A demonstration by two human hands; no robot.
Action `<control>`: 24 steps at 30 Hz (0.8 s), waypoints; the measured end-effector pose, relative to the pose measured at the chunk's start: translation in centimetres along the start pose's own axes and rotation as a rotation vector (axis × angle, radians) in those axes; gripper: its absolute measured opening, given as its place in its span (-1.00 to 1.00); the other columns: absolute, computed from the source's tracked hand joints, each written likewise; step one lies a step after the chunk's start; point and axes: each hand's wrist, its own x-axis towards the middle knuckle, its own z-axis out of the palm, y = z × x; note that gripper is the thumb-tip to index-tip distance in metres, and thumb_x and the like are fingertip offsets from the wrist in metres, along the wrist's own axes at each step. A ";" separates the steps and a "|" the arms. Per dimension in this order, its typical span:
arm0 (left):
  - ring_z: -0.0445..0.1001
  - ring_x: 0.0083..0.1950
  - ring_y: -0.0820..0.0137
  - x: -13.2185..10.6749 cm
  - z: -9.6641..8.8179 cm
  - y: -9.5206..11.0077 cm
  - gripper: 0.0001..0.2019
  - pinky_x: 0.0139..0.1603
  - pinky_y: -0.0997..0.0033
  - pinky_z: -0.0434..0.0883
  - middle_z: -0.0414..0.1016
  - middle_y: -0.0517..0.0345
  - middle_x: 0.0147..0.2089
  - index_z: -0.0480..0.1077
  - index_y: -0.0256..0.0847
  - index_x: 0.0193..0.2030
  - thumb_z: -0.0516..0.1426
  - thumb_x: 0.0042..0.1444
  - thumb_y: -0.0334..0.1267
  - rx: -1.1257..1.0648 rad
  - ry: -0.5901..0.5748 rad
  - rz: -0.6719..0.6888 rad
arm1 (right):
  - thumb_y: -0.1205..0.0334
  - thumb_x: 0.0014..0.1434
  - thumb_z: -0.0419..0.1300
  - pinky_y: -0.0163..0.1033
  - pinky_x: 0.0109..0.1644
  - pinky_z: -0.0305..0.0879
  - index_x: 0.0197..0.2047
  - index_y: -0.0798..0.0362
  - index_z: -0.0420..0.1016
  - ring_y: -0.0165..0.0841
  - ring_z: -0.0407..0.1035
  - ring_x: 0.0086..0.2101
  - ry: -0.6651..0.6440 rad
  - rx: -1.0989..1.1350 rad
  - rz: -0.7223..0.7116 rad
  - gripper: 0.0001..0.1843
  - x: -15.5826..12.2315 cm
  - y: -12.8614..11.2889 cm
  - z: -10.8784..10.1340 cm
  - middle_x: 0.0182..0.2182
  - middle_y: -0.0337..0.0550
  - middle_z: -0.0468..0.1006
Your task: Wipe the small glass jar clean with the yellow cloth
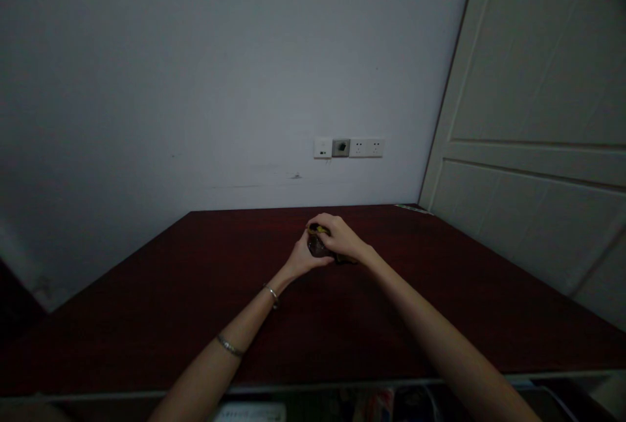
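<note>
A small clear jar or cup point(317, 247) stands out around the middle of the dark red table. My left hand point(304, 259) is wrapped round its side, the thumb along the near face. Over its top sits my right hand point(337, 233), fingers curled on a yellow-and-dark lid-like piece point(320, 229) at the rim. Whether that piece is fixed to the jar I cannot tell. Under the right palm, a dark yellowish thing point(346, 259) partly shows at table level; its kind is hidden.
The red-brown table point(195, 291) runs back to a pale wall with a row of sockets point(366, 147). A cream panelled door point(533, 161) borders the right side. Below the near edge, an open compartment holds a white box point(252, 412) and several dim items.
</note>
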 end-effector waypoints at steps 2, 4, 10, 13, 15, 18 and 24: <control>0.37 0.01 0.16 0.1 0.1 0.0 -0.22 0.03 0.15 0.31 0.39 -0.02 -0.04 0.16 -0.26 0.09 0.35 -0.36 -0.30 -0.002 0.000 -0.006 | 0.55 -0.09 0.02 -0.19 -0.09 0.28 -0.16 0.04 0.45 -0.30 0.36 -0.19 -0.009 -0.019 -0.010 -0.56 -0.4 -0.5 0.0 -0.25 -0.10 0.51; 0.38 -0.02 0.16 0.2 0.2 0.0 -0.26 0.01 0.16 0.33 0.39 -0.03 -0.05 0.20 -0.29 0.04 0.34 -0.38 -0.34 -0.014 0.008 -0.016 | 0.55 -0.12 0.01 -0.19 -0.09 0.28 -0.16 0.04 0.44 -0.30 0.36 -0.20 -0.028 -0.034 -0.018 -0.54 -0.8 -1.0 -0.1 -0.25 -0.10 0.50; 0.38 -0.03 0.16 0.2 0.2 -0.2 -0.39 -0.01 0.16 0.33 0.42 0.00 -0.12 0.27 -0.30 -0.06 0.31 -0.37 -0.42 -0.029 0.001 0.006 | 0.54 -0.10 0.01 -0.15 -0.05 0.25 -0.16 0.04 0.44 -0.29 0.35 -0.19 -0.068 -0.045 -0.043 -0.56 -1.3 -1.9 -0.2 -0.24 -0.09 0.50; 0.38 -0.03 0.18 0.2 0.2 -0.2 -0.35 0.00 0.16 0.32 0.40 -0.02 -0.09 0.24 -0.31 -0.03 0.32 -0.36 -0.39 -0.026 0.016 0.010 | 0.52 -0.05 0.02 -0.16 -0.04 0.26 -0.14 0.03 0.43 -0.30 0.35 -0.18 -0.045 0.012 -0.033 -0.59 -1.2 -1.3 -0.2 -0.22 -0.11 0.50; 0.38 -0.02 0.20 0.2 0.1 0.0 -0.32 0.02 0.17 0.32 0.39 -0.02 -0.06 0.21 -0.30 0.00 0.33 -0.34 -0.33 -0.039 0.020 0.017 | 0.48 0.02 0.02 -0.19 -0.04 0.26 -0.13 0.03 0.42 -0.32 0.37 -0.17 0.014 0.079 0.008 -0.64 -1.1 -0.6 0.0 -0.21 -0.11 0.50; 0.38 -0.02 0.22 0.2 -0.1 0.2 -0.31 0.04 0.17 0.31 0.38 -0.02 -0.04 0.19 -0.28 0.03 0.34 -0.30 -0.26 -0.055 0.027 0.024 | 0.39 0.10 0.03 -0.20 -0.04 0.27 -0.12 0.02 0.41 -0.34 0.38 -0.16 0.147 0.167 0.092 -0.72 -1.3 0.5 0.2 -0.20 -0.12 0.50; 0.37 -0.01 0.22 0.3 0.0 -0.2 -0.30 0.05 0.18 0.30 0.38 -0.02 -0.04 0.19 -0.27 0.02 0.34 -0.32 -0.25 -0.034 0.039 0.045 | 0.45 0.09 0.04 -0.16 -0.01 0.27 -0.10 0.02 0.41 -0.32 0.36 -0.13 0.184 0.168 0.032 -0.68 -2.6 0.5 0.7 -0.17 -0.09 0.48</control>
